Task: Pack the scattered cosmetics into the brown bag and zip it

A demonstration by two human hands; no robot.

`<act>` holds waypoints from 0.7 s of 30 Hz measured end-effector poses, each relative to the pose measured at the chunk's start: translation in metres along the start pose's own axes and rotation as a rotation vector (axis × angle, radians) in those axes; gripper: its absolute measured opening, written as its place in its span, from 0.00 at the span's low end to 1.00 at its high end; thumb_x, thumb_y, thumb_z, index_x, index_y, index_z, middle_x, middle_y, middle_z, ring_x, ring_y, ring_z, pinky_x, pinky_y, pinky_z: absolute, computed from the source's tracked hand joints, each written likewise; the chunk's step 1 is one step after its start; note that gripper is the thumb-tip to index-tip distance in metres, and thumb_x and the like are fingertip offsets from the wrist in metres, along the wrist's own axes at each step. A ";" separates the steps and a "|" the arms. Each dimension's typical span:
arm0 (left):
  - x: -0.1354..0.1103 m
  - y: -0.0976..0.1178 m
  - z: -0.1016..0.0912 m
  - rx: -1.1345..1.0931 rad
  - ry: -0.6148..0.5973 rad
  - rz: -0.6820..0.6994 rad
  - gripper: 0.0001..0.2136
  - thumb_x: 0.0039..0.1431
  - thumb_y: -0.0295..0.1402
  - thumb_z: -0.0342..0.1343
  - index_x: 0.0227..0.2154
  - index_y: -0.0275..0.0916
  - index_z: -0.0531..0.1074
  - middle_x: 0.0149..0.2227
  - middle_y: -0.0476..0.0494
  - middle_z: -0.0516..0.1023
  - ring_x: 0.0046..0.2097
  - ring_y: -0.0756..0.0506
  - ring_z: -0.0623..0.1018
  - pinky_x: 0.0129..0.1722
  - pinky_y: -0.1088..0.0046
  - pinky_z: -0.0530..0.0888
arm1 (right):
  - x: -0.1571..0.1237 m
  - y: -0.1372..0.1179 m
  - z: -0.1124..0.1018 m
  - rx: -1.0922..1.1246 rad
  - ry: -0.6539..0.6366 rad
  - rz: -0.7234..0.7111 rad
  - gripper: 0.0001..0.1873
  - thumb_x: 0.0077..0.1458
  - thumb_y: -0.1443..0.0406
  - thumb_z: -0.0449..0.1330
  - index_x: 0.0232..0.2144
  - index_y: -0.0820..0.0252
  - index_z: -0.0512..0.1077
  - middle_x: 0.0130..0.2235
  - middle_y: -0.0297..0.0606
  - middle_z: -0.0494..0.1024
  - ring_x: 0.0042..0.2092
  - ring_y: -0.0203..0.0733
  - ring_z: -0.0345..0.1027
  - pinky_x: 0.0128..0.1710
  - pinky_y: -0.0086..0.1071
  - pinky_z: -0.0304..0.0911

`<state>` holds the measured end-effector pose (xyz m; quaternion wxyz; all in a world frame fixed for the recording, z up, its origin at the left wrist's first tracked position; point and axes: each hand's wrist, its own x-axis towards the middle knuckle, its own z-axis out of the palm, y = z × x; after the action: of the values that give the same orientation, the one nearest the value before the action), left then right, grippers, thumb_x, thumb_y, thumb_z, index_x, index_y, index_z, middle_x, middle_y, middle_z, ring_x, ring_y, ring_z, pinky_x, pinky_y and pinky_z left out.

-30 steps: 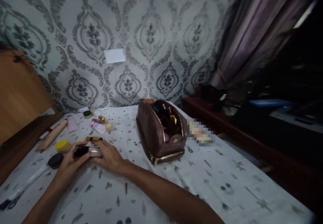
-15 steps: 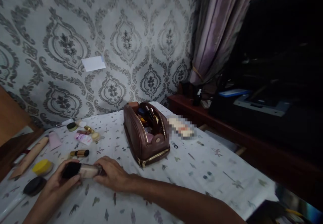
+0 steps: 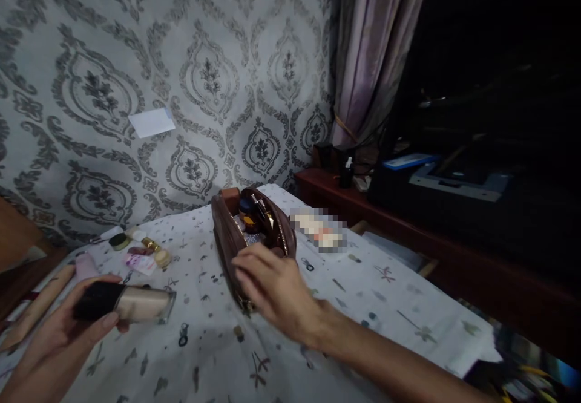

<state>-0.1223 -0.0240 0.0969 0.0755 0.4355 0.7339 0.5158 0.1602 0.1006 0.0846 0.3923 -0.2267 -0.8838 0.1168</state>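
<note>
A glass bottle of beige liquid with a black cap lies sideways in the grasp of the left hand, raised above the near left part of the counter, its clear base pointing right. The right hand is palm down with fingers loosely bent in front of the brown bag, overlapping its near end; its underside is hidden, so whether it grips or touches anything cannot be told. The bag stands unzipped, with dark containers inside. Beyond the left hand lie a pink tube, a longer beige tube, a pink-and-white tube, a small round pot just beside it, a gold-coloured tube and a dark-lidded jar. Right of the bag is a pixelated item. A white card shows against the patterned wall behind, with a mauve curtain at right.
</note>
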 end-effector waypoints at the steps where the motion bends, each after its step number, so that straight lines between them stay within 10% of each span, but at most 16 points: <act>1: 0.000 0.008 0.004 -0.043 -0.025 -0.010 0.30 0.33 0.59 0.65 0.39 0.48 0.72 0.23 0.51 0.76 0.25 0.42 0.76 0.26 0.68 0.75 | -0.002 0.008 -0.009 -0.058 0.025 0.045 0.13 0.66 0.67 0.49 0.48 0.61 0.70 0.48 0.45 0.74 0.41 0.40 0.74 0.36 0.31 0.70; 8: 0.011 0.075 0.041 -0.217 -0.112 -0.036 0.32 0.29 0.51 0.69 0.44 0.57 0.73 0.31 0.52 0.79 0.26 0.40 0.78 0.28 0.61 0.79 | -0.024 0.037 -0.024 -0.081 -0.067 0.080 0.13 0.64 0.70 0.49 0.49 0.59 0.67 0.47 0.43 0.75 0.42 0.41 0.75 0.38 0.33 0.73; 21: 0.085 0.165 0.126 0.005 -0.309 0.463 0.25 0.50 0.44 0.63 0.49 0.38 0.68 0.32 0.49 0.76 0.30 0.48 0.76 0.28 0.75 0.72 | -0.062 0.052 -0.001 -0.031 0.084 -0.054 0.19 0.63 0.74 0.48 0.55 0.63 0.62 0.51 0.49 0.73 0.50 0.44 0.73 0.45 0.35 0.76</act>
<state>-0.0110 0.1383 0.2034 0.0654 0.6654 0.5958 0.4449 0.2141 0.1154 0.0255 0.4286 -0.2136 -0.8740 0.0828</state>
